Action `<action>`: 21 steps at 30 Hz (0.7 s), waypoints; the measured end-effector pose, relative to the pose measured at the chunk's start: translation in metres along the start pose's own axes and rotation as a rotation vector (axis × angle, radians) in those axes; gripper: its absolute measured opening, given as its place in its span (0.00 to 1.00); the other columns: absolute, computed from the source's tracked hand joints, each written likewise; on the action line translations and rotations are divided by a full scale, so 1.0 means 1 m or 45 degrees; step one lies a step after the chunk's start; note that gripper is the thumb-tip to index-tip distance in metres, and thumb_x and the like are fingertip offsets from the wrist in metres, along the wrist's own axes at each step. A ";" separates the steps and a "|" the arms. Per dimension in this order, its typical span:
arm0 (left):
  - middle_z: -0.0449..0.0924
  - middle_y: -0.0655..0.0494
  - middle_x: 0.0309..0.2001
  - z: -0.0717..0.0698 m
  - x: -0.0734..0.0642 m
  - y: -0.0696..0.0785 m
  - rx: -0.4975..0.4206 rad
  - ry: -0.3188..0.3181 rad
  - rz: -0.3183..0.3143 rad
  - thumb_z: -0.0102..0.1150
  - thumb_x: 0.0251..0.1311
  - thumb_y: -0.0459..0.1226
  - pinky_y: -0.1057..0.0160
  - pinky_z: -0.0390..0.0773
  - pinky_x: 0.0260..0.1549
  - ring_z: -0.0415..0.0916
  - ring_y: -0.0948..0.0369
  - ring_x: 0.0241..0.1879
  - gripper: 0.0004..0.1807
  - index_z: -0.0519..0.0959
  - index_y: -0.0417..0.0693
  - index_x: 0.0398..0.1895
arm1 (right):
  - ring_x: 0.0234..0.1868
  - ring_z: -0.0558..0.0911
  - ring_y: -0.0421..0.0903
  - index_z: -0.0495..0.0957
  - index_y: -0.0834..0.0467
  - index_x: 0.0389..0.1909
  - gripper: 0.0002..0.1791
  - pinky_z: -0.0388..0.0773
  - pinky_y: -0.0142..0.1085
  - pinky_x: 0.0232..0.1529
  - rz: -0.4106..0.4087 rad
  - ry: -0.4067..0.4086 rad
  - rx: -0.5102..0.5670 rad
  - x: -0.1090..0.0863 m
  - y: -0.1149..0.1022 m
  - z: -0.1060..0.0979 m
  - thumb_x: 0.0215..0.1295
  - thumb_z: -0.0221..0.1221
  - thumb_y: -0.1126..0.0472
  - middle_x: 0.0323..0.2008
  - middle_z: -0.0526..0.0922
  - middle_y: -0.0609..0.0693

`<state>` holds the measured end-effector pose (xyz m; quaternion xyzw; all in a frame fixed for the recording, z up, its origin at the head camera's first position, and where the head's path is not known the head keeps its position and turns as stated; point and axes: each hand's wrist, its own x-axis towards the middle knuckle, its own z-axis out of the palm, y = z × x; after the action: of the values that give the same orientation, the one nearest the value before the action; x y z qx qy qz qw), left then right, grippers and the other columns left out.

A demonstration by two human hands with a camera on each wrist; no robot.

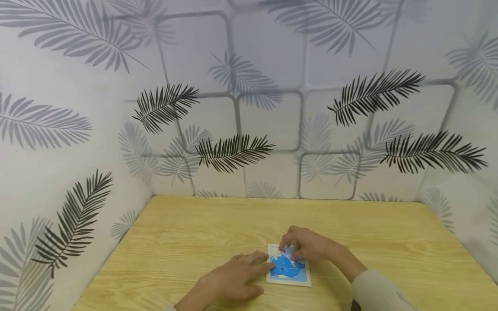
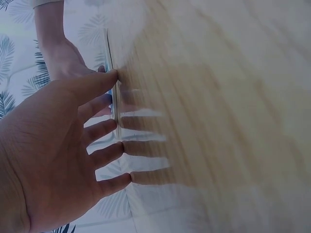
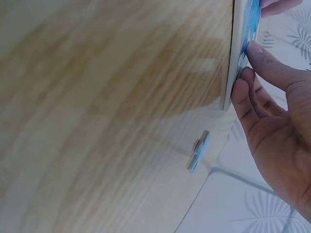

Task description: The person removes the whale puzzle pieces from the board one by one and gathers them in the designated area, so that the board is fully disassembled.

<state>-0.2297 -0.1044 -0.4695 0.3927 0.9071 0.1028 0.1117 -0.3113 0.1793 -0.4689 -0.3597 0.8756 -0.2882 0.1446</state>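
A small square jigsaw puzzle (image 1: 288,282) with a blue whale picture and a white border lies flat on the wooden table. My left hand (image 1: 242,276) is at its left side, fingers extended; the index fingertip rests on the picture. In the left wrist view the left hand (image 2: 63,150) has its fingers spread along the board's edge. From above, my right hand (image 1: 311,244) bends its thumb and fingers over the upper part and pinches a puzzle piece (image 1: 288,249), partly covered by the fingers. The right wrist view shows the right thumb (image 3: 265,60) against the picture face.
Loose puzzle pieces (image 3: 198,151) lie on the table near the right hand; their number is unclear, and the head view does not show them. The wooden table (image 1: 186,233) meets a leaf-patterned wall (image 1: 272,172) at the back.
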 end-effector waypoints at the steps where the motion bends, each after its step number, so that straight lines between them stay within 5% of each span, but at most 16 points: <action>1: 0.56 0.58 0.82 0.000 -0.001 0.000 0.007 0.002 0.002 0.54 0.75 0.55 0.41 0.62 0.74 0.54 0.54 0.80 0.35 0.59 0.68 0.82 | 0.43 0.76 0.44 0.86 0.47 0.49 0.16 0.79 0.38 0.44 0.006 -0.006 0.001 0.001 0.000 0.000 0.63 0.71 0.65 0.45 0.77 0.48; 8: 0.56 0.59 0.82 0.000 -0.001 0.000 0.023 -0.003 -0.009 0.55 0.75 0.55 0.43 0.62 0.75 0.54 0.54 0.80 0.35 0.59 0.68 0.82 | 0.51 0.78 0.48 0.81 0.45 0.47 0.16 0.82 0.48 0.52 0.013 -0.069 -0.075 0.007 -0.005 -0.001 0.62 0.71 0.65 0.45 0.76 0.46; 16: 0.57 0.59 0.81 -0.001 0.001 0.002 0.038 -0.004 -0.002 0.54 0.75 0.54 0.43 0.61 0.75 0.53 0.54 0.81 0.35 0.60 0.66 0.82 | 0.42 0.73 0.46 0.73 0.44 0.43 0.22 0.78 0.43 0.42 0.128 -0.141 -0.190 0.015 -0.017 0.000 0.61 0.69 0.72 0.42 0.71 0.48; 21: 0.56 0.60 0.81 -0.002 0.000 0.002 0.030 -0.022 -0.030 0.55 0.75 0.54 0.44 0.61 0.75 0.52 0.55 0.81 0.35 0.60 0.67 0.82 | 0.41 0.72 0.45 0.70 0.47 0.43 0.22 0.77 0.41 0.44 0.066 -0.132 -0.201 0.018 -0.016 0.001 0.61 0.70 0.72 0.41 0.70 0.46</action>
<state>-0.2288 -0.1031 -0.4674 0.3841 0.9118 0.0873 0.1160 -0.3146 0.1574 -0.4609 -0.3615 0.8960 -0.1956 0.1682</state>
